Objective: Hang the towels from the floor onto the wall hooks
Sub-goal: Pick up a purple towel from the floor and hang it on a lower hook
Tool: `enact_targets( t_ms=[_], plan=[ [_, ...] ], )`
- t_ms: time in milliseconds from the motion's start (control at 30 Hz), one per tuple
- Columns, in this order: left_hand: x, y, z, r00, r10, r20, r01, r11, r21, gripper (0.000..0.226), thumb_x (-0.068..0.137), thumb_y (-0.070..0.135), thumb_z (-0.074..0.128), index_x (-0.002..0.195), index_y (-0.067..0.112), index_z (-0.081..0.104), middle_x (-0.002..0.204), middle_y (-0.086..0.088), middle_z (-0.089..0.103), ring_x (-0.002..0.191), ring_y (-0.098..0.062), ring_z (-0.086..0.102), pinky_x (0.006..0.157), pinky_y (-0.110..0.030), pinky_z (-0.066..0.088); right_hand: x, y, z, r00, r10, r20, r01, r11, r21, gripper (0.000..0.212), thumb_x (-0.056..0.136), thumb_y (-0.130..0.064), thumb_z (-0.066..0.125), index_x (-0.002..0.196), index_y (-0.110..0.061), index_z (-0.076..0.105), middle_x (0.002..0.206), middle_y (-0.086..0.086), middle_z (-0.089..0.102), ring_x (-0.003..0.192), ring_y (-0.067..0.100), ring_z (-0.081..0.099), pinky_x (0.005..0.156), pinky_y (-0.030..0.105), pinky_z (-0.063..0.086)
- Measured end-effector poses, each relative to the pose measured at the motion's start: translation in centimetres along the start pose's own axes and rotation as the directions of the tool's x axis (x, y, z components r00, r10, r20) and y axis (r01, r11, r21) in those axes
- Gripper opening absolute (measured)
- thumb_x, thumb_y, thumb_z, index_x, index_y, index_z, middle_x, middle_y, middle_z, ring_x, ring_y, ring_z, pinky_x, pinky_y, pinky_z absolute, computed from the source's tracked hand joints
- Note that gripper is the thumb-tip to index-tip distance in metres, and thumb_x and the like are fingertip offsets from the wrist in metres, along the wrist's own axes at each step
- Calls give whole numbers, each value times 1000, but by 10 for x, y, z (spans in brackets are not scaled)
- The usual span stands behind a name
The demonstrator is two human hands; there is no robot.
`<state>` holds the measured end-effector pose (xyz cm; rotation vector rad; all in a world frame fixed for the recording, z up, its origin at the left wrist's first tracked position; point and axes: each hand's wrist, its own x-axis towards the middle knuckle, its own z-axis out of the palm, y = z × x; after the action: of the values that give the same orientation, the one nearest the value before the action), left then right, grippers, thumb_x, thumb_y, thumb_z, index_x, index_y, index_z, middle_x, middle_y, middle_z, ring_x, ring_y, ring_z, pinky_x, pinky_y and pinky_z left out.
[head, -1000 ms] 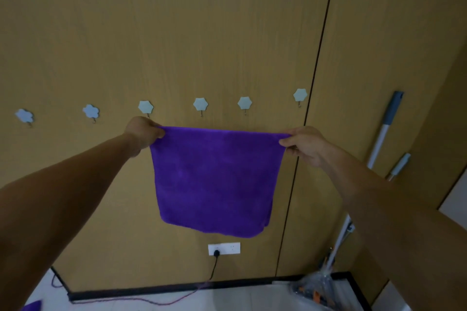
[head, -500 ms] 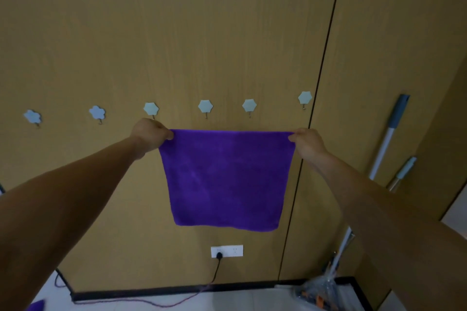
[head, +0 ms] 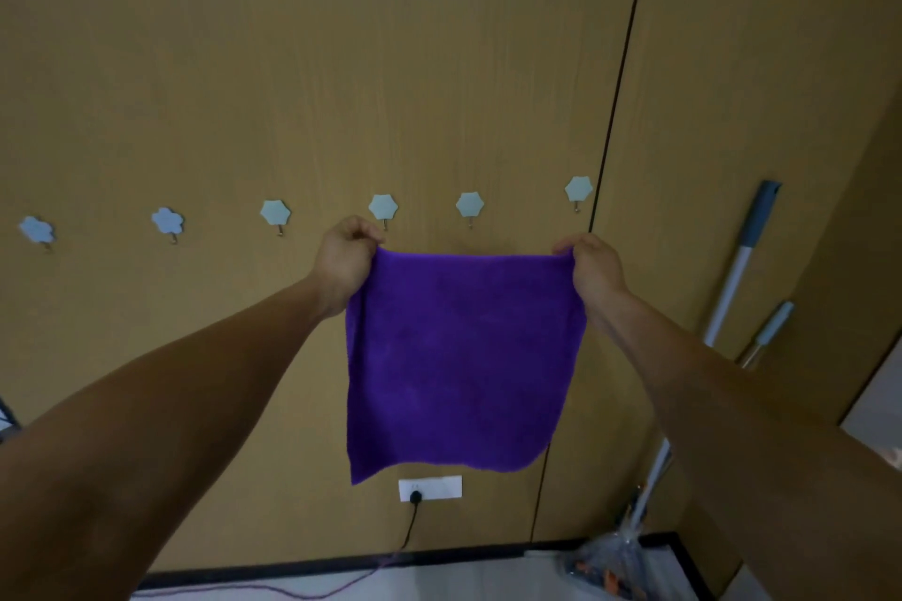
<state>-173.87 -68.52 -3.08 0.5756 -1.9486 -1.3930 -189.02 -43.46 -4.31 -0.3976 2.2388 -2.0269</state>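
Fingers of the left hand (head: 344, 259) and right hand (head: 593, 268) pinch the top corners of the towel (head: 459, 356), mid-frame. If its edge is merely draped over a hook (head: 383, 209), it would likely slip off.

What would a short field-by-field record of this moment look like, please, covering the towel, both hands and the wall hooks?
towel: purple towel, spread flat in front of the wall, not yet on a hook
left hand: left hand pinches its top left corner, close to the fourth hook from the left
right hand: right hand pinches its top right corner
hooks: six in a row, all bare
below: wall socket with a plug in it
right side: two long handles leaning at the wall
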Motion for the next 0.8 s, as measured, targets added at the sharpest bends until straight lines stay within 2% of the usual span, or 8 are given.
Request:
enact_targets(
  t_ms=[133,233,333,433,533,667,733,800],
  plan=[
    [-3,4,13,967,-26,254,-1,994,106,28,71,40,57,79,18,71,82,5,67,74,-10,62,66,-23,45,2,9,-19,955,-44,293,68,995,-71,41,67,-65,73,94,-35,68,101,-10,66,81,7,69,63,22,51],
    [1,2,18,899,-10,439,-81,979,188,36,65,54,78,90,29,76,88,6,70,82,-7,68,73,-20,53,8,17,-32,912,-55,407,130,979,-157,61,48,-56,88,104,-42,67,104,-11,66,86,8,71,65,22,55],
    [4,6,30,853,-48,520,-96,964,247,28,64,46,84,89,37,77,77,12,70,74,-2,69,62,-10,49,14,24,-41,923,-107,369,175,972,-155,43,53,-47,90,90,-32,73,89,-7,74,78,11,73,58,20,55],
    [3,12,52,829,-43,557,-107,966,234,14,74,36,80,85,27,78,84,3,76,79,-13,72,64,-18,53,22,24,-48,954,-174,242,220,959,-179,25,72,-41,81,78,-19,73,77,1,74,70,19,73,53,28,56],
    [-1,23,73,847,-2,531,-82,988,134,13,81,35,75,87,24,78,88,-1,76,80,-17,73,63,-21,55,36,25,-58,956,-237,174,282,905,-318,32,80,-39,75,70,-10,65,89,8,67,76,22,68,68,39,57],
    [-1,32,107,859,11,511,-95,986,138,10,83,31,73,81,23,77,83,1,76,75,-16,73,64,-23,57,48,24,-72,910,-395,130,390,702,-596,25,82,-35,69,66,-20,56,106,-6,50,102,13,46,87,30,42],
    [0,36,123,877,16,481,-176,941,290,17,85,32,70,73,22,75,76,2,74,70,-13,70,60,-25,55,52,24,-79,900,-409,147,397,635,-663,24,85,-34,65,70,-17,56,90,-6,56,91,15,51,72,28,44],
    [4,38,137,889,96,447,-344,785,515,22,88,35,65,78,18,74,81,1,71,77,-15,66,72,-31,52,54,23,-87,914,-376,151,370,621,-691,23,90,-36,61,74,-20,54,72,-6,56,74,16,56,56,26,39]
  ],
)
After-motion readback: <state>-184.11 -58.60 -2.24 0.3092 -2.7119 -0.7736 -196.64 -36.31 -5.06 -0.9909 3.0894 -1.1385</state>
